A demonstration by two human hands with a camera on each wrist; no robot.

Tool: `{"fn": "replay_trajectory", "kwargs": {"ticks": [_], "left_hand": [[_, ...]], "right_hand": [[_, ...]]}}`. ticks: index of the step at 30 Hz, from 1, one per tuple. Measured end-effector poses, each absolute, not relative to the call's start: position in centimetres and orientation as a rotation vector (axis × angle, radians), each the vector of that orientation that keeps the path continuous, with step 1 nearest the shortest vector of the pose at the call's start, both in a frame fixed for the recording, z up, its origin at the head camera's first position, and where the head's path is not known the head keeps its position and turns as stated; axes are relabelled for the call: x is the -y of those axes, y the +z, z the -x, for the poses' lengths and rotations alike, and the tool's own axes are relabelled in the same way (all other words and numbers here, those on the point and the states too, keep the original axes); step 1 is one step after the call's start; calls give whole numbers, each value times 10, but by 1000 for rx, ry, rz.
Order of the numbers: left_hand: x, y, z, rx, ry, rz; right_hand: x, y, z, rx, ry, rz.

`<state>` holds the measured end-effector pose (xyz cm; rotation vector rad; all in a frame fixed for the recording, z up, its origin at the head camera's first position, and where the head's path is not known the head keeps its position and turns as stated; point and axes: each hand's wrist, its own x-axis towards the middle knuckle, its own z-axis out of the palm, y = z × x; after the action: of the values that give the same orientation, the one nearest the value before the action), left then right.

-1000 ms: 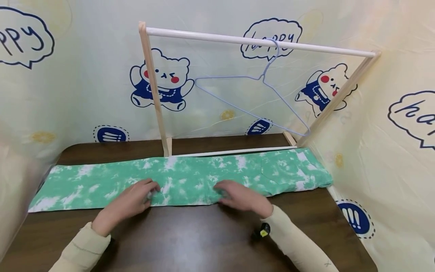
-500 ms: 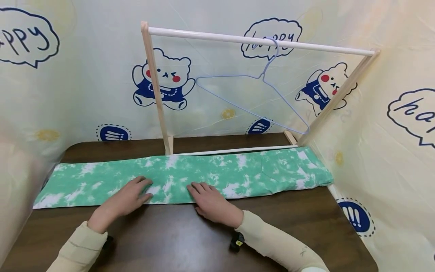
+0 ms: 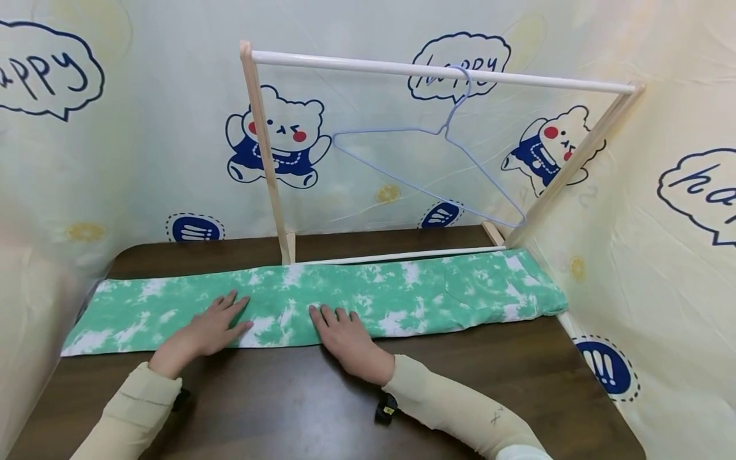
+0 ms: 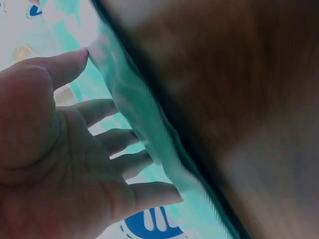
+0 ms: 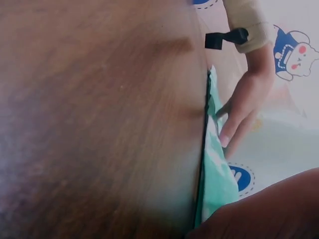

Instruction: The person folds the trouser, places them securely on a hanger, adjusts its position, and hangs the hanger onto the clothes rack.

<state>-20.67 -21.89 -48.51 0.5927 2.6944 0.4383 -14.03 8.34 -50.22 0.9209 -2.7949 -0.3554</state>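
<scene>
Green-and-white tie-dye trousers (image 3: 402,287) lie folded lengthwise as a long flat strip across the table, a pocket seam showing toward the right end. My left hand (image 3: 211,329) rests on their near half, left of the middle, with fingers spread. In the left wrist view its fingertips (image 4: 172,191) touch the cloth, whose edge looks wavy. Just right of it, my right hand (image 3: 347,338) lays straight fingers on the front edge of the trousers. The right wrist view shows the right hand (image 5: 279,209) only as a dark part at the lower right.
Behind the trousers stands a wooden rack with a white top rail (image 3: 356,64) and a thin lower bar (image 3: 397,256). A blue wire hanger (image 3: 397,174) hangs from the rail. Printed curtains (image 3: 172,140) surround the dark brown table (image 3: 287,402).
My right hand has slid left along the trousers, and its curled fingers have straightened. The left hand has shifted slightly left and spread its fingers. The trousers lie flatter where the right hand was.
</scene>
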Motion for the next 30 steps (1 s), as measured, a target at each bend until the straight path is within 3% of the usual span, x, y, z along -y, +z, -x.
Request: {"fn": "replay_trajectory", "kwargs": {"ticks": [17,23,30], "left_hand": [[238,-485,230,-2632,432,-461],[234,-484,233,-2626,432,-439],[231,-484,232,-2609,423,-431]], "right_hand": [[-64,-505,153,2666,-126,-1101],[-52,-500,157,2633,-267,-1259],[-48,-507,156,2622,-295,-1260]]}}
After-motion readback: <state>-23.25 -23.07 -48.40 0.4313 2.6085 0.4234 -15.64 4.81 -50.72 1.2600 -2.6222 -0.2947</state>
